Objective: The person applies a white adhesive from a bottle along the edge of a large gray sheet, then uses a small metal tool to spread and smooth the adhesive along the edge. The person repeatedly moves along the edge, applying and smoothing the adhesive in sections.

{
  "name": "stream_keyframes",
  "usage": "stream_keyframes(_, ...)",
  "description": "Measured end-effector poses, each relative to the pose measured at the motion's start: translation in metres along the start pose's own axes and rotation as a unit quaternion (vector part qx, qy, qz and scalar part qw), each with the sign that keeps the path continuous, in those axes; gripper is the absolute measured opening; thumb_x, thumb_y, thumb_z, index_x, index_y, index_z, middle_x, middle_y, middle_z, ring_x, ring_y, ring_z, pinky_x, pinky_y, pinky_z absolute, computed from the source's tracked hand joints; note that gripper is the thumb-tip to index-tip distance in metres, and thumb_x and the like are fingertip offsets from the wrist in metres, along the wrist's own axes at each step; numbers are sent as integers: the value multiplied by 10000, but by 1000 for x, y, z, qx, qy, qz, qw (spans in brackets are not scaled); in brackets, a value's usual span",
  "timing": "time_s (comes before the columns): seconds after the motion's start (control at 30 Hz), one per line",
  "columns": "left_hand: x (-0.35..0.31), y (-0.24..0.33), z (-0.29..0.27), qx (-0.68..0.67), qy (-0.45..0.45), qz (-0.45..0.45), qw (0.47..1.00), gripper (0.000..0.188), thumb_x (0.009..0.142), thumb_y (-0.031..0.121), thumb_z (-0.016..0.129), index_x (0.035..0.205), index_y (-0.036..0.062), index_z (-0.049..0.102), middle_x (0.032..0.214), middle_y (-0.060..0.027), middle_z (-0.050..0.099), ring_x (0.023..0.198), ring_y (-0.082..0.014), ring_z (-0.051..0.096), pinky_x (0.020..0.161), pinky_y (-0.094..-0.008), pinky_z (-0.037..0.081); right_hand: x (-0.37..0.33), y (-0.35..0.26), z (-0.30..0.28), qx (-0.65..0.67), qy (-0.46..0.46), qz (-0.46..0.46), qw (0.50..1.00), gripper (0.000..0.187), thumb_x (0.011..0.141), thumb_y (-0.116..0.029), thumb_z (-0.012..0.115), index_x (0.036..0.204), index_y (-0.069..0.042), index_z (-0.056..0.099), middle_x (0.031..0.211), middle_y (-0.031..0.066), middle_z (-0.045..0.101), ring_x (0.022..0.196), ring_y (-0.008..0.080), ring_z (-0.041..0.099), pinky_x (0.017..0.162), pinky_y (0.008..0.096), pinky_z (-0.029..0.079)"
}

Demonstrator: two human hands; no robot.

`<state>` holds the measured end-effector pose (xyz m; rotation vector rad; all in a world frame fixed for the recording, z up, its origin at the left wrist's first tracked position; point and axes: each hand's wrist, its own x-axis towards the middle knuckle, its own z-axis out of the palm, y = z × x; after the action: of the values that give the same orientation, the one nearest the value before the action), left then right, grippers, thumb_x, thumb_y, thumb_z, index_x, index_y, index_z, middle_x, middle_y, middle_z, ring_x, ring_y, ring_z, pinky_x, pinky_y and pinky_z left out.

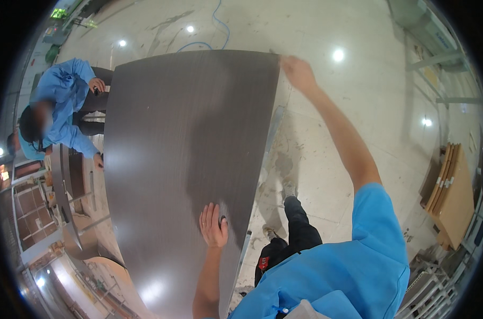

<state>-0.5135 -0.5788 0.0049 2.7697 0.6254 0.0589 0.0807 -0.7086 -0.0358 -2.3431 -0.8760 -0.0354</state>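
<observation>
Over a pale, scuffed workshop floor (358,95) a large dark brown laminated wooden panel (183,154) lies flat; the left hand (213,226) presses open-palmed on its near edge; the right hand (298,73) grips its far corner; it looks stiff, heavy and slippery, best held by edges.

A large panel (183,159) fills the middle of the view, lying above the floor (358,95). The left hand (214,226) rests flat on the panel's near part, close to its right edge; the right hand (299,72) touches its far right corner. A co-worker (60,106) stands at the panel's left edge. Stacked boards (451,191) lie well apart on the right.
</observation>
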Motion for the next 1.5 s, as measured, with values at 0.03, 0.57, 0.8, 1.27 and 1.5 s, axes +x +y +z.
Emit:
stream_keyframes(0.03, 0, 0, 0, 0, 5, 6, 1000, 516, 1038, 290, 548, 1477, 23, 594, 1546, -185, 564, 1479, -405, 465, 1223, -577, 346, 16, 11, 0, 35, 72, -19, 997, 280, 1048, -176, 576, 1263, -92, 736, 1113, 141, 766, 1019, 369, 722, 882, 481, 583)
stream_keyframes(0.57, -4, -5, -2, -13, 8, 11, 1000, 507, 1020, 266, 589, 1470, 34, 600, 1546, -171, 566, 1473, -410, 468, 1224, -588, 347, -168, -86, 13, 25, -83, -148, 985, 393, 949, -138, 661, 1338, -172, 708, 1142, 42, 771, 1061, 280, 714, 855, 448, 595)
stream_keyframes(0.8, 2, -6, -2, -3, 5, 14, 1000, 512, 1029, 269, 582, 1482, 32, 591, 1553, -167, 562, 1477, -401, 470, 1220, -584, 352, 14, 8, 7, 106, 132, 60, 984, 256, 1000, -256, 707, 1220, -151, 784, 954, 134, 775, 819, 331, 723, 750, 415, 564)
stream_keyframes(1.27, 2, 0, 0, 3, 14, 0, 1000, 515, 1018, 260, 577, 1479, 30, 590, 1567, -168, 546, 1490, -396, 454, 1223, -580, 346, -161, -48, 50, 116, 83, -120, 982, 264, 976, -193, 723, 1221, -121, 791, 848, 90, 671, 766, 281, 651, 641, 391, 524)
stream_keyframes(1.5, 3, -1, 0, -3, 19, 5, 1000, 509, 1024, 268, 577, 1478, 37, 588, 1563, -158, 550, 1488, -385, 457, 1220, -569, 359, -273, -128, 30, 8, -291, -170, 941, 398, 1055, -197, 549, 1442, -138, 618, 1103, 122, 723, 983, 337, 691, 805, 454, 579)
